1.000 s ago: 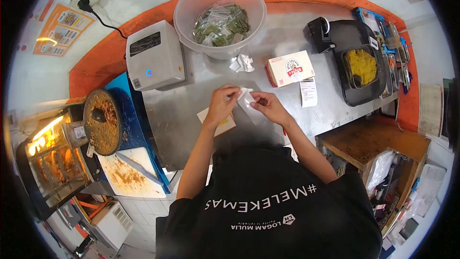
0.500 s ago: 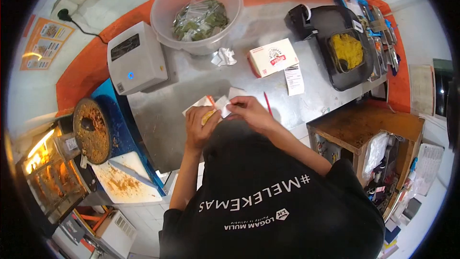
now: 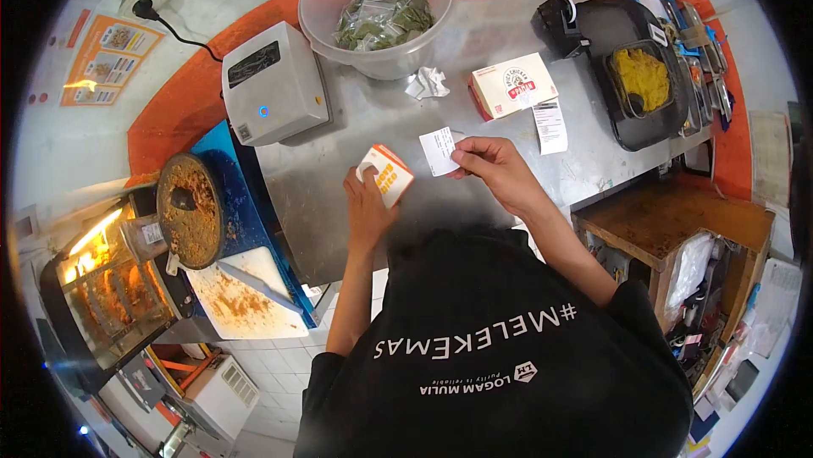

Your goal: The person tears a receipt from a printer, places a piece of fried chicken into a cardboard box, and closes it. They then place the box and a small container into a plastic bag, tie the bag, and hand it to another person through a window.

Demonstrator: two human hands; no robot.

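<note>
My left hand is closed around a small white and orange food box with yellow lettering, held tilted over the steel table. Between the thumb and fingers of my right hand, a small white printed slip is pinched by its edge. The slip hangs just right of the box, apart from it. Beyond my right hand stands a larger white and red box with a "Spicy Chicken" print. A printed receipt lies at that box's right front corner.
A grey label printer stands back left, beside a clear tub of leaves in bags. Crumpled paper lies near the tub. Right: a black tray with yellow food. Left: a mortar and a knife on a white board.
My hands have moved apart; the slip is now away from the box and turned face up. The red pen seen on the table before no longer shows. The whole view has shifted slightly.
</note>
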